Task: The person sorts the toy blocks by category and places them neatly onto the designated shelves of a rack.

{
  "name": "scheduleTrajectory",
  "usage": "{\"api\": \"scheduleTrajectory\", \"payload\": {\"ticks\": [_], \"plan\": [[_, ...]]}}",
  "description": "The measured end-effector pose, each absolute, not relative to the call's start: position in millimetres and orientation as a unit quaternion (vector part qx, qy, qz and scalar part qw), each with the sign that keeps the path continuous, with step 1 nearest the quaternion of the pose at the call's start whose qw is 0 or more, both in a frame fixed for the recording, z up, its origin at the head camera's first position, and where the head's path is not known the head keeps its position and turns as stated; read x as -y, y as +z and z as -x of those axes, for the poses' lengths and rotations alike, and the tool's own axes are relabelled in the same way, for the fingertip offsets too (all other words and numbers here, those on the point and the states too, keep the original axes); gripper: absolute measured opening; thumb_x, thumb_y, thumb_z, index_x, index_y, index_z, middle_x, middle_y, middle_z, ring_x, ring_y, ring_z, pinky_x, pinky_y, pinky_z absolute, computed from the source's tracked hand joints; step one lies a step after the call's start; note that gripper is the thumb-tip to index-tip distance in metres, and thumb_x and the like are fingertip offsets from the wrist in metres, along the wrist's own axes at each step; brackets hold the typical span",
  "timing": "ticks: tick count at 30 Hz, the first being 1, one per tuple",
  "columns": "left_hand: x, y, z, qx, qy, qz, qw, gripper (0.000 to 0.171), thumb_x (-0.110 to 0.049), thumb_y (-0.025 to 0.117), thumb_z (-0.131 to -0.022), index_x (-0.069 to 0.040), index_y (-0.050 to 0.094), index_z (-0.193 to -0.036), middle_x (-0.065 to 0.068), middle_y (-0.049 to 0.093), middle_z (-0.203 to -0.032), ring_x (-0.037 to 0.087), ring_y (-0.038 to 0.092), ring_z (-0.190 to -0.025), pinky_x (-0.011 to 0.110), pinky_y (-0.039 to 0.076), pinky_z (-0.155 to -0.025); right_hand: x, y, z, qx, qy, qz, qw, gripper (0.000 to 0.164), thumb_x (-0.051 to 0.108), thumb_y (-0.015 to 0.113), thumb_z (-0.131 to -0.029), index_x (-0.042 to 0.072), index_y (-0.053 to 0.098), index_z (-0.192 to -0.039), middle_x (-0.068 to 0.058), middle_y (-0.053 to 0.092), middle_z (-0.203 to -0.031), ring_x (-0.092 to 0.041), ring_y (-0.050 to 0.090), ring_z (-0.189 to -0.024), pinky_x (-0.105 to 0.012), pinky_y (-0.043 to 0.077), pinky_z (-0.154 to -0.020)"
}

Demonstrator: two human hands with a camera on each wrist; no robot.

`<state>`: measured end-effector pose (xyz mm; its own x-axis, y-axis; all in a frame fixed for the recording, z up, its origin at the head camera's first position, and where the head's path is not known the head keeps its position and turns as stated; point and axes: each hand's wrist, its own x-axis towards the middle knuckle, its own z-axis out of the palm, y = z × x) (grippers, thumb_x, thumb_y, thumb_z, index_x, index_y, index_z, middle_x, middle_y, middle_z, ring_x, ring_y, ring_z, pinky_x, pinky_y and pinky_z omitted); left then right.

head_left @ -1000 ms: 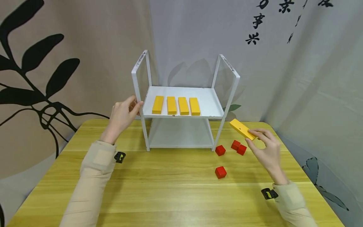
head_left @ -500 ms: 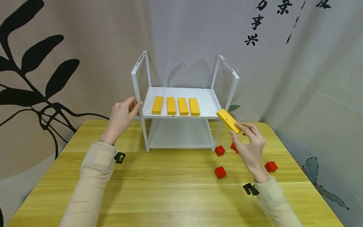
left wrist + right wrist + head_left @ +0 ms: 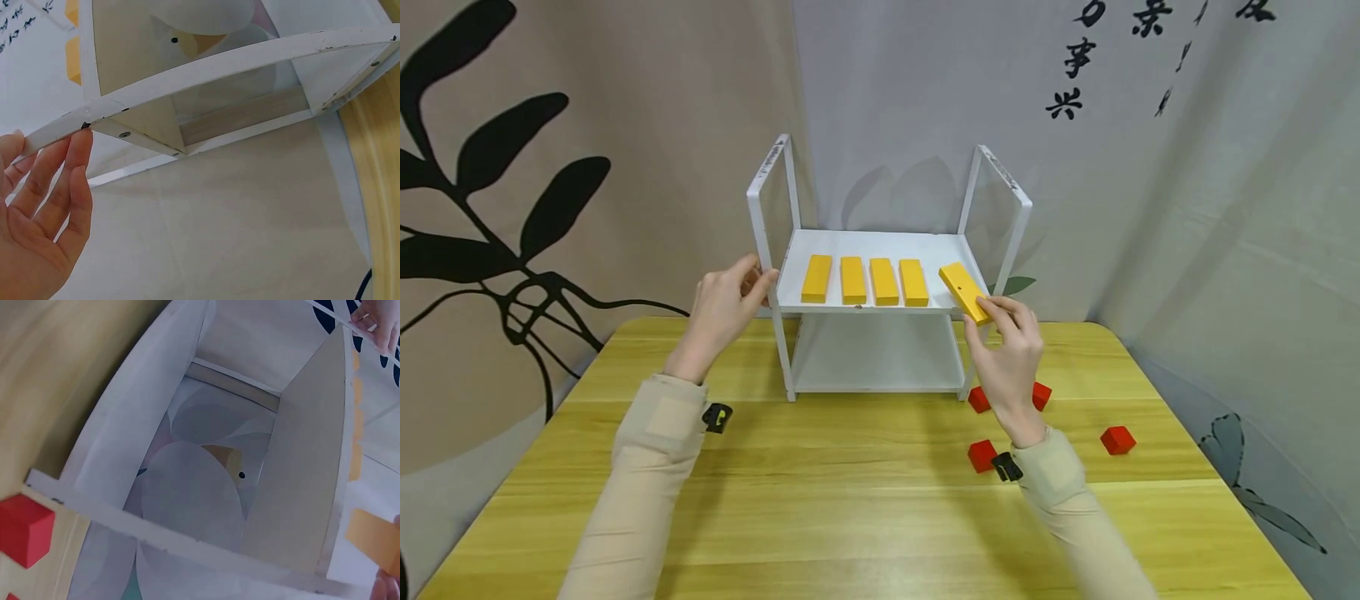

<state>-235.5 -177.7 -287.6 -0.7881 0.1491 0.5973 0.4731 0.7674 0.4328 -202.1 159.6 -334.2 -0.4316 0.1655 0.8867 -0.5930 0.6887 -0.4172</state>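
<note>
A white two-tier shelf (image 3: 880, 242) stands on the table, with several yellow rectangular blocks (image 3: 884, 282) in a row on its upper board. My left hand (image 3: 722, 312) holds the shelf's left front post; in the left wrist view its fingertips (image 3: 80, 142) lie against the white frame. Between thumb and fingers, my right hand (image 3: 1009, 358) pinches another yellow block (image 3: 962, 290) by its near end. That block slants at the right end of the row, over the upper board's front right; I cannot tell whether it touches the board. The right wrist view shows the same block (image 3: 375, 540) at its edge.
Several red cubes lie on the wooden table (image 3: 850, 500) to the right: one (image 3: 982, 456) near my right wrist, one (image 3: 1117, 440) farther right, others partly behind the right hand. The shelf's right upright frame (image 3: 1018, 217) rises beside the right hand. A curtain hangs behind.
My right hand has moved left with the yellow block, from above the table at the right to the upper board's right end. The left hand stays on the post.
</note>
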Motion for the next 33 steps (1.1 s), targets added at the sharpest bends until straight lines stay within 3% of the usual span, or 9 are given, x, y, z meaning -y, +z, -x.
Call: {"api": "scheduleTrajectory", "payload": {"ticks": [7,16,33], "plan": [[178,-287,236,0.9,-0.295,0.173,0.272,0.03,-0.029,0.05,-0.099,-0.002,0.057,-0.089,0.015,0.068,-0.07,0.021,0.051,-0.052,0.028,0.036,-0.051,-147,-334,216,0.779,0.338,-0.114,0.516,0.024,0.007,0.074,-0.08,-0.008,0.07,-0.099,-0.022,0.064,-0.101,-0.036,0.056,-0.087,-0.039,0.046,-0.075],[178,-288,236,0.9,-0.295,0.172,0.271,0.03,-0.029,0.05,-0.1,-0.002,0.057,-0.09,0.016,0.068,-0.071,0.024,0.054,-0.054,0.029,0.037,-0.052,-136,-339,227,0.815,0.298,-0.082,0.49,0.024,0.009,0.071,-0.083,-0.006,0.07,-0.101,-0.02,0.064,-0.102,-0.035,0.055,-0.086,-0.038,0.05,-0.073],[179,-289,237,0.9,-0.296,0.173,0.27,0.03,-0.029,0.049,-0.1,-0.002,0.057,-0.091,0.015,0.068,-0.07,0.021,0.051,-0.053,0.028,0.036,-0.051,-131,-343,232,0.831,0.262,-0.129,0.473,0.024,0.006,0.063,-0.087,-0.009,0.067,-0.105,-0.022,0.063,-0.107,-0.036,0.053,-0.088,-0.039,0.051,-0.075]]}}
